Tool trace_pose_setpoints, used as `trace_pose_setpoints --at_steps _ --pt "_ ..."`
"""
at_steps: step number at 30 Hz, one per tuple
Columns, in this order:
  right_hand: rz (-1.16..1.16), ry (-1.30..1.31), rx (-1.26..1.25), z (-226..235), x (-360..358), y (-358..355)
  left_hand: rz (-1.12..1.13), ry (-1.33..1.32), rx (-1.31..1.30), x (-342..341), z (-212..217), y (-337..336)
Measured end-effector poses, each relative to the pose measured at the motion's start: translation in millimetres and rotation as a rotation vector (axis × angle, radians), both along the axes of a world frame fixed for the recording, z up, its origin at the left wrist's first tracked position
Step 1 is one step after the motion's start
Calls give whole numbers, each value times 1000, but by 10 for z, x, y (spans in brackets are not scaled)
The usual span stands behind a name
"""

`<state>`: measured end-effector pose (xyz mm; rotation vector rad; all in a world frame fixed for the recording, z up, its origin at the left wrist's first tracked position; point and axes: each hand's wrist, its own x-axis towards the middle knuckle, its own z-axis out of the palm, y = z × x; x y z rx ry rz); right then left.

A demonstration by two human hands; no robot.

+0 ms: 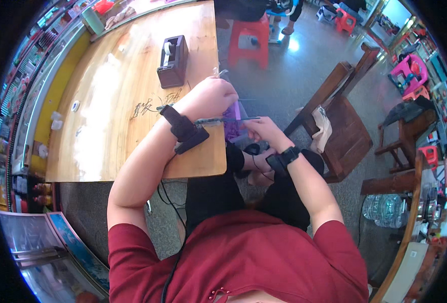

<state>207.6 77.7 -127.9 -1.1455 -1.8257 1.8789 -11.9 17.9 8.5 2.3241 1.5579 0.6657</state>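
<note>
Status: I'd call it underway, not finished. The thin dark rod [217,120] is up in your grip, and a purple strip [237,112] hangs just beside your left fingers. Can't tell if the strip is joined to the rod, so can't say how much is done or left. More purple material [232,132] sits below, off the right edge of the wooden table [127,146]; nothing there looks set down as complete.

Grip: your right hand [265,133] looks to be pinching the rod's right end between thumb and forefinger. Your left hand [214,97] is curled, knuckles up, fingertips hidden. Can't tell whether it's pinching the strip or just next to it.

Position: rod runs left from your right fingertips, nearer to you than the left hand, toward the black wristband [184,130]. Its left end is at or behind that band; can't tell which. Strip is between your hands, left of the right one. Tape dispenser [173,64] stands on the table, left and far of your left hand, untouched.
</note>
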Motion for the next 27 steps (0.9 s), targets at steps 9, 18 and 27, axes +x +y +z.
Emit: trace_pose_setpoints --at_steps 9,18,27 --pt "-118 174 215 -71 -114 -275 21 1 -15 -2 6 9" --pt "-226 193 373 -346 -437 -299 31 -26 -43 7 -2 12" --pt "106 210 545 -191 189 -1105 16 -24 -32 -50 -53 18"
